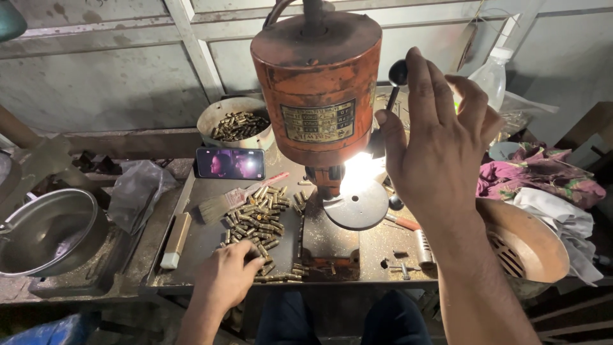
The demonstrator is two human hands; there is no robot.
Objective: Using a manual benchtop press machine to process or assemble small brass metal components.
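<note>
Head view: your left hand (pixel 225 276) rests fingers curled on the brass pieces (pixel 255 220) heaped left of the orange drill press (pixel 317 83), while your right hand (pixel 440 150), loosely spread, touches its black-knobbed lever (pixel 397 75) just right.

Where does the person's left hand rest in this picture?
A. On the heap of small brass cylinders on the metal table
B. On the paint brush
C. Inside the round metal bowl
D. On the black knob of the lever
A: the left hand lies on the near edge of the heap of small brass cylinders on the metal table, while the right hand is raised at the black knob of the lever.
</note>
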